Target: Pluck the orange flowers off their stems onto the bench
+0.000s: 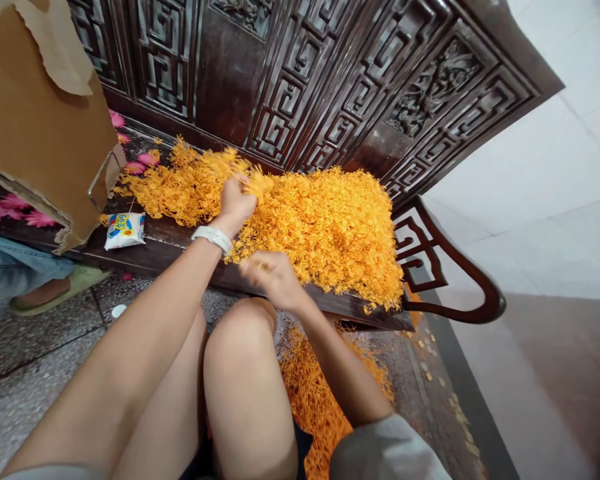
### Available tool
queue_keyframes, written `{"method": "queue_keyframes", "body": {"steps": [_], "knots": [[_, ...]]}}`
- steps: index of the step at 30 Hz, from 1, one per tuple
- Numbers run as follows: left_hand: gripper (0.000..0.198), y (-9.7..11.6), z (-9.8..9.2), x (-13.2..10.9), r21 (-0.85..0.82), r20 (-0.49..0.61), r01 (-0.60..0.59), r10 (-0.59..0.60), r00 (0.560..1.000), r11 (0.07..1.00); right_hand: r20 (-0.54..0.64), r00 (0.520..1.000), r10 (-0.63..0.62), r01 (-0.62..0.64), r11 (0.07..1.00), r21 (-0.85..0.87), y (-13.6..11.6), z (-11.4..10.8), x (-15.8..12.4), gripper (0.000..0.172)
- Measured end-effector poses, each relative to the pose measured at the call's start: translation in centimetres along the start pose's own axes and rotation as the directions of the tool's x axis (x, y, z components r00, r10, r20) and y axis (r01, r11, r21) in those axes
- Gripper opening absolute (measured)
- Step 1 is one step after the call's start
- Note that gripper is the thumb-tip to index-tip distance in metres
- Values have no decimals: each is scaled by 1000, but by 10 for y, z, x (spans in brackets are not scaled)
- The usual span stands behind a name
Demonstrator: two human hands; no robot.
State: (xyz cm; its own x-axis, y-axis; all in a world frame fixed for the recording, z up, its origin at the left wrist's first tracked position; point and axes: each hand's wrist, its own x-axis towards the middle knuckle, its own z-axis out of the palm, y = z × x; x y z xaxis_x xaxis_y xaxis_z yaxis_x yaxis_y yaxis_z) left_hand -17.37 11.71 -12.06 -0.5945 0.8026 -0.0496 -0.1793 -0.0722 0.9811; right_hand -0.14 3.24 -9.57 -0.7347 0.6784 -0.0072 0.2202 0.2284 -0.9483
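Orange plastic flower pieces lie heaped on a dark wooden bench, with a dense pile (340,230) on the right and a stringier heap (175,187) on the left. My left hand (237,203), wearing a white watch (213,238) on the wrist, is closed on a bunch of orange flower pieces (230,163) between the two heaps. That bunch is blurred by motion. Nearer to me, by the bench's front edge, my right hand (275,277) has its fingers curled together and smeared. Whatever it may hold is hidden.
A cardboard box (35,107) stands at left beside pink flowers (13,210) and a small white packet (125,230). The carved bench back (225,100) rises behind; a curved armrest (490,303) closes the right end. Orange strands (310,400) cover floor. Another person's slippered foot (55,290) is at left.
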Motion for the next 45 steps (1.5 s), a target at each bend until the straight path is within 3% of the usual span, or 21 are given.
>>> {"method": "queue_keyframes", "body": {"steps": [1,3,5,8,9,11,13,15,18,19,22,25,27,28,30,33,37,42,45], "knots": [[40,-1,-6,7,-40,-59,4,-6,998,999,162,984,-73,90,991,-103,-12,7,-11,30],[38,-3,-16,16,-107,-91,44,-54,994,993,355,922,-158,229,959,-168,-34,11,-29,31],[36,-2,-20,16,-127,-26,94,-98,995,987,407,891,-202,268,957,-111,-48,0,-37,25],[31,4,-15,4,-109,97,141,-131,987,984,448,871,-201,213,977,25,-50,-43,-32,14],[30,6,-13,0,-98,130,155,-142,981,983,390,898,-204,182,979,93,-47,-61,-27,16],[30,11,-9,-7,-86,169,166,-150,974,982,146,969,-199,161,957,241,-37,-96,-17,32],[35,13,-8,-11,-88,178,157,-140,974,984,-121,982,-143,179,912,370,-26,-121,-10,50],[39,12,-10,-11,-81,186,152,-135,973,985,-215,977,0,114,847,520,-17,-131,-9,53],[42,9,-11,-11,-50,234,142,-127,964,989,-214,949,232,-9,698,716,-5,-123,-15,33],[43,7,-10,-12,-37,265,125,-111,958,991,-215,941,261,-30,697,716,-2,-116,-17,31],[40,5,-4,-19,12,398,26,-28,917,1000,-281,930,236,-52,843,535,1,-98,-12,34],[35,9,5,-33,7,600,-98,74,797,995,-363,926,108,-32,977,210,2,-89,8,56],[34,13,9,-43,-2,676,-128,96,731,992,-369,930,1,22,998,57,4,-88,24,57],[34,16,10,-47,12,677,-135,91,730,991,-365,930,-47,54,999,7,5,-89,30,49],[33,20,10,-51,60,633,-148,77,770,987,-380,918,-118,108,993,-50,8,-92,38,38],[36,25,7,-51,76,576,-177,102,811,981,-436,889,-137,129,991,-48,8,-96,39,45],[45,26,4,-46,-10,564,-185,158,810,983,-446,895,-24,72,993,91,1,-98,28,46],[46,24,3,-44,-54,581,-181,179,794,982,-354,924,146,-26,946,322,-4,-94,27,51],[47,24,1,-45,13,644,-194,140,752,981,-385,918,90,10,968,249,-1,-91,37,53]]}}
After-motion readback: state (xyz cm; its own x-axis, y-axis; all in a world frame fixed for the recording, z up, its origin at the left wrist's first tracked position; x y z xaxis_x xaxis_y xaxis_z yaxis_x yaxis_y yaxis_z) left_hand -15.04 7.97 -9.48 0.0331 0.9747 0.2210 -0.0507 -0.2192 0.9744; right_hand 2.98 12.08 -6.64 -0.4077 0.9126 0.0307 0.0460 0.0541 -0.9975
